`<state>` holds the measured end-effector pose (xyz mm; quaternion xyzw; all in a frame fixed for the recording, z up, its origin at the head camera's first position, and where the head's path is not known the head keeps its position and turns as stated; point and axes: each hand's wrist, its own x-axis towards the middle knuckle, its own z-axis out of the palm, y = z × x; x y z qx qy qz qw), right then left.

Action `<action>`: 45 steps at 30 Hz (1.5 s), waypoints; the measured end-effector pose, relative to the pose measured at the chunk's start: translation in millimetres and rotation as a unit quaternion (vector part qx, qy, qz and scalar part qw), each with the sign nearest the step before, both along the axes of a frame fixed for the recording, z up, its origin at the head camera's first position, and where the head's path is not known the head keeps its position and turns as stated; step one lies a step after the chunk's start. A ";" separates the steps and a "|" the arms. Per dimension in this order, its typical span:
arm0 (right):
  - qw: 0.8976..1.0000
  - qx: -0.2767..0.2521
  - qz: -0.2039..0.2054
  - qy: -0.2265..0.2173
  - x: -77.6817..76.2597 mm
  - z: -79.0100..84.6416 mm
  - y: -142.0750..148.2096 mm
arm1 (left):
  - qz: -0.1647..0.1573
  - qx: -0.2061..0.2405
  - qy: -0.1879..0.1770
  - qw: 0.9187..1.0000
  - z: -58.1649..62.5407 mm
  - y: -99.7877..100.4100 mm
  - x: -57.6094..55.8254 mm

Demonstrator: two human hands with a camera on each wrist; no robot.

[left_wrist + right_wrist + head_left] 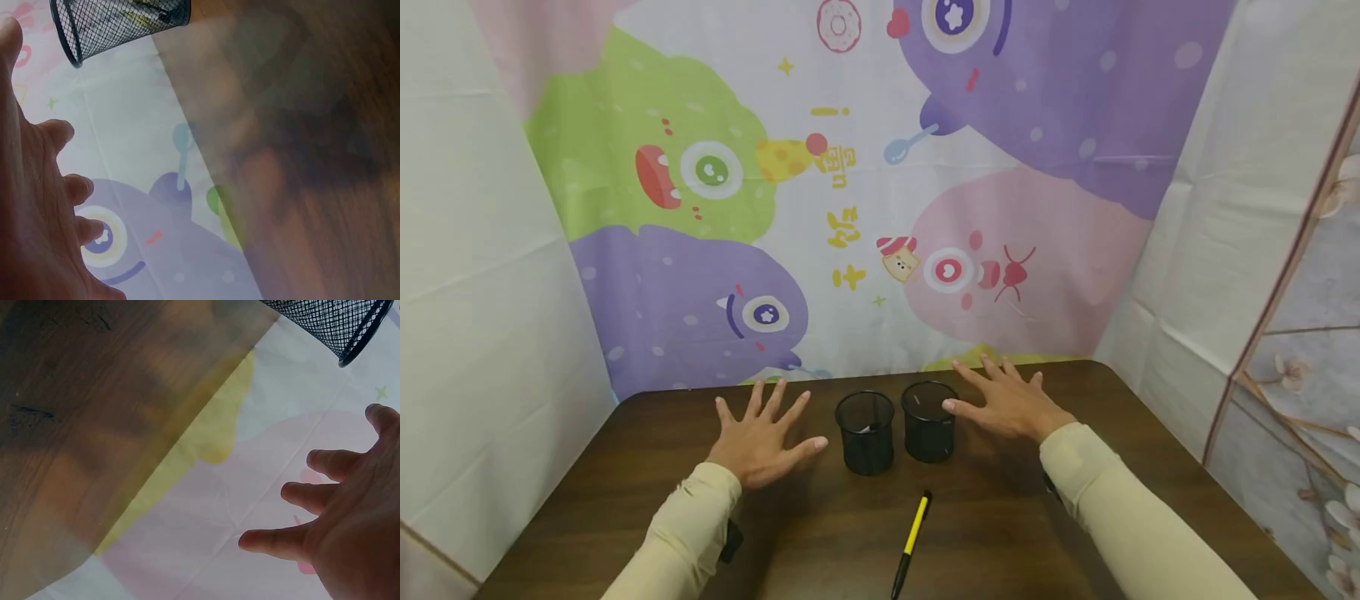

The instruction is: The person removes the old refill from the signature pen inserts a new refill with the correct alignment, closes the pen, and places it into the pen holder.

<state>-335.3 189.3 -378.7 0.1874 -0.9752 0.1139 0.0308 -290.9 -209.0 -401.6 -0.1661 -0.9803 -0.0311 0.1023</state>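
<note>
Two black mesh pen holders stand upright side by side near the back of the table. The left pen holder [867, 450] has something small and pale inside. Beside it, to the left, is my left hand [763, 442], fingers spread and holding nothing. My right hand [1011, 404] is spread out at the right pen holder [929, 437], its thumb tip overlapping the rim in the head view. In front of the holders lies a yellow and black pen [912, 542]. Each wrist view shows one mesh holder at the top edge, apart from the fingers.
The dark wooden table [820, 533] has rounded back corners. Behind it hangs a cloth backdrop [865, 333] with cartoon monsters. Pale cloth panels stand at the left [482, 275] and right, the right one bearing a flower print [1292, 375].
</note>
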 end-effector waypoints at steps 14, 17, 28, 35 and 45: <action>1.000 -0.005 0.003 0.003 4.7 -8.7 1.6 | -0.008 0.004 0.005 1.000 -11.3 6.0 3.7; 1.000 -0.003 0.000 0.001 6.8 -10.1 1.6 | -0.009 0.007 0.010 1.000 -14.2 6.7 5.4; 1.000 -0.011 0.002 0.006 13.3 -12.4 -0.6 | -0.008 0.010 0.003 1.000 -17.7 12.3 19.5; 1.000 -0.009 -0.001 0.004 16.9 -15.8 1.3 | -0.009 0.003 0.005 1.000 -23.0 16.9 23.3; 1.000 -0.010 0.004 -0.006 20.8 -24.7 2.6 | -0.013 -0.005 -0.003 1.000 -27.5 22.5 29.3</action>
